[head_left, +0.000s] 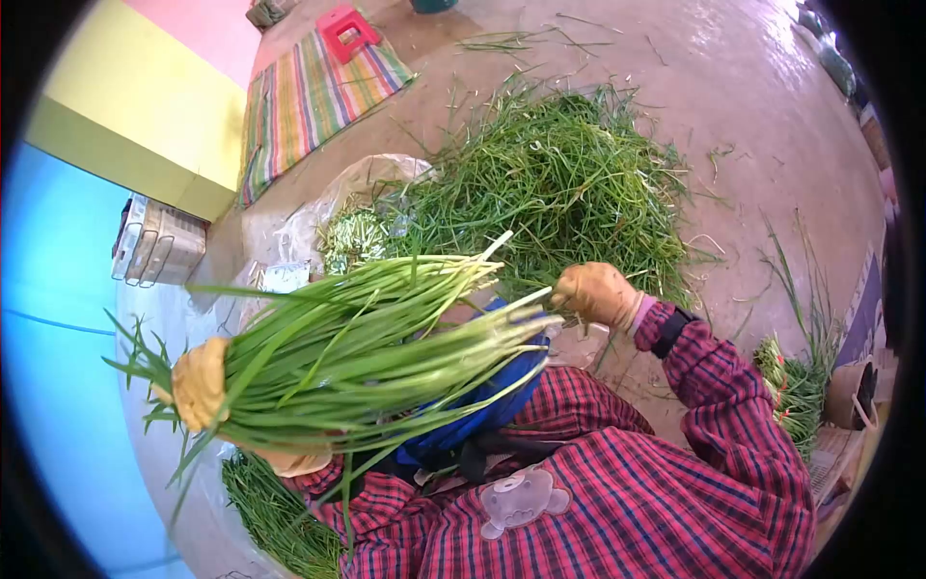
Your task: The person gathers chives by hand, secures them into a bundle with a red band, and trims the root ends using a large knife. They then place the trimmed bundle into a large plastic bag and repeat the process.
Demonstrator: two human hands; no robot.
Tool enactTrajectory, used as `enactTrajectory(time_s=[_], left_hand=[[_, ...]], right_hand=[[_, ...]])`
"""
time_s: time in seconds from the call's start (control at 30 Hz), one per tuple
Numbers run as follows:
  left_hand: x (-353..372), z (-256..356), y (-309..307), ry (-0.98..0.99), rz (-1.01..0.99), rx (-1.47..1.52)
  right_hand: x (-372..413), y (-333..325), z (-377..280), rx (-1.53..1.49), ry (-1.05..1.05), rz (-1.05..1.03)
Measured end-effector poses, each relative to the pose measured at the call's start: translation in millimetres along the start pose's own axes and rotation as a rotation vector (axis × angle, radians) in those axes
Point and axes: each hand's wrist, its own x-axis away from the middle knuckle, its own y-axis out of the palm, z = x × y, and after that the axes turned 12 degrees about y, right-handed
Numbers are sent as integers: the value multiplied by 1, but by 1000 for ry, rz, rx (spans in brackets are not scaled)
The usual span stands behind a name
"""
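left hand (198, 384) grips chive bunch (357, 347) | right hand (598, 292) closed on white ends | risk — loose stalks may slip out

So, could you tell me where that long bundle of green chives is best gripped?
Probably around the middle of the long bundle of green chives, fingers wrapping from underneath: it lies nearly level, the white stem ends fan loose and the leaf tips droop.
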Motion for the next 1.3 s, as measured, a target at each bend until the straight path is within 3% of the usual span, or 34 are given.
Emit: enactTrajectory(time_s=[0.1,0.17,0.2,0.23,0.27,0.3,0.37,0.43,0.47,0.57,0.6,0.63,0.67,0.7,0.77,0.83,0.9,1.03,1.07,1.1,1.2,1.3], left_hand=[[18,-22,9,79,210,-157],[3,-21,-1,132,183,-84],[-2,-19,-4,153,174,-56],[-5,-18,-7,171,159,-33],[-8,-18,-10,192,144,-13],[-10,-18,-13,205,124,9],[-12,-23,-22,230,73,40],[-10,-26,-30,244,33,50],[-9,-27,-34,245,28,56],[-5,-25,-39,249,55,47],[-4,-25,-40,248,71,42],[-4,-23,-40,245,91,40],[-5,-22,-39,249,110,33],[-6,-20,-39,251,126,29],[-6,-16,-37,253,152,33],[-9,-15,-36,254,164,41],[-10,-17,-40,259,146,40],[-7,-21,-50,263,46,62],[-7,-21,-53,266,10,73],[-6,-23,-57,264,-33,84],[-5,-27,-69,255,-195,111],[-3,-32,-79,256,-372,128]], right_hand=[[6,29,54,-488,487,-189],[-15,-10,6,-482,205,-47],[-26,-25,-21,-684,226,-162],[-37,-26,-43,-792,67,-135],[-47,-18,-61,-839,61,-207],[-54,-26,-83,-744,39,-225],[-65,-6,-101,-839,-127,-136],[-60,-8,-100,-522,-213,98],[-56,1,-90,-380,-85,-6],[-35,33,-31,-236,14,84],[-26,41,-6,-71,194,-27],[-13,52,29,-209,352,-88],[0,56,54,-116,404,-110],[-2,36,50,-229,509,-171],[-13,-3,24,-634,374,4],[-33,-51,-22,-841,297,64],[-53,-76,-47,-644,-68,79],[-68,-83,-109,-930,-246,-203],[-69,-78,-118,-957,-226,-277],[-69,-60,-123,-1196,-206,-285],[-57,-65,-123,-1026,91,-180],[-40,-41,-78,-760,213,92]])
